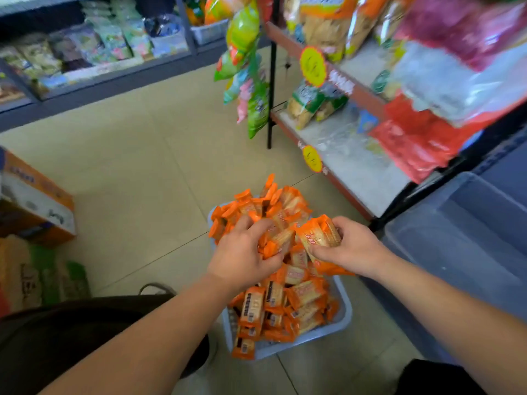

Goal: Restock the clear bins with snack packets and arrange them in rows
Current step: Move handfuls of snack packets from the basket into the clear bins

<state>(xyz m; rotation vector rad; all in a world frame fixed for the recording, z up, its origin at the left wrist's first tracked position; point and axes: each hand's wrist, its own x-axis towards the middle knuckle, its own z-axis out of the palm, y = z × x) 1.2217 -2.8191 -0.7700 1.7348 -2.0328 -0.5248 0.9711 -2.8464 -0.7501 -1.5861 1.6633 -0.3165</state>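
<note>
A pale grey basket (340, 323) on the floor is heaped with several orange cracker packets (299, 297). Over the heap, my left hand (242, 255) grips a bunch of orange packets (278, 242) with curled fingers. My right hand (352, 246) holds another orange packet (319, 232) pinched between thumb and fingers, lifted just above the pile. At the right stands a large clear bin (467, 246), which looks empty inside.
A snack rack (342, 155) with bagged goods and yellow price tags stands ahead on the right, hanging bags at its corner. Grey shelving (94, 69) runs along the far left. Cardboard boxes (37, 203) sit on the left floor. Beige tiles lie between.
</note>
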